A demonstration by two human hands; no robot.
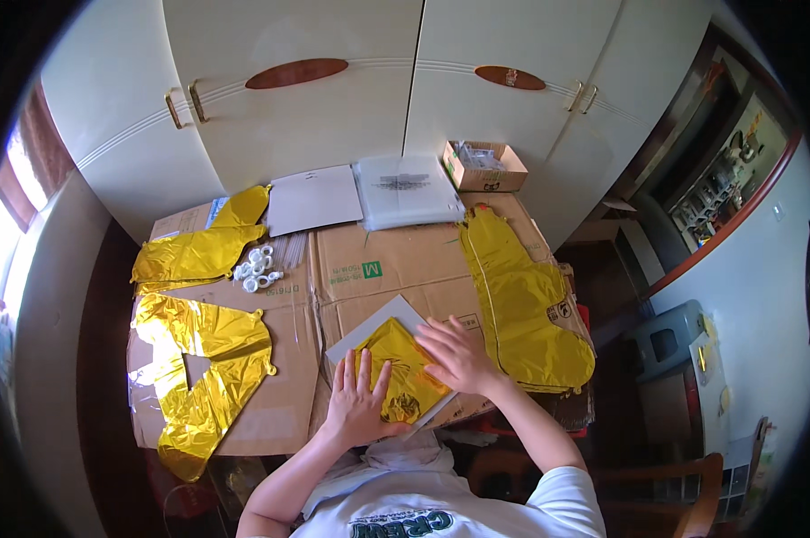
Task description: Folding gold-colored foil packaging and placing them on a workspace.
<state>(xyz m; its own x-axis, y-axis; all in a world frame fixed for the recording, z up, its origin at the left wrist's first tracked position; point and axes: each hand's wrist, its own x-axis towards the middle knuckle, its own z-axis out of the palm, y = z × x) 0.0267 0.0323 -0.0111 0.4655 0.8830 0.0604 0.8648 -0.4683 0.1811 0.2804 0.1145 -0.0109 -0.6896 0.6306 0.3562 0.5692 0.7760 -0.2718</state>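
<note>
In front of me a gold foil balloon (394, 351), folded into a flat packet, lies on a pale grey card (399, 308) turned at an angle on the cardboard. My left hand (360, 403) rests flat on the packet's left side, fingers stretched out. On its right side my right hand (459, 355) presses down with the fingers extended. Neither hand grips anything. Flat, unfolded gold foil balloons lie to both sides: one at the near left (230, 336), others at the far left (190, 257), and a stack on the right (521, 309).
Flattened cardboard (351, 260) covers the table. Small white tape rolls (258, 269) sit at the left. Behind are a grey card stack (315, 199), clear plastic bags (409, 190) and an open carton (490, 179) before white cabinets (333, 108). A wooden chair (710, 493) stands at lower right.
</note>
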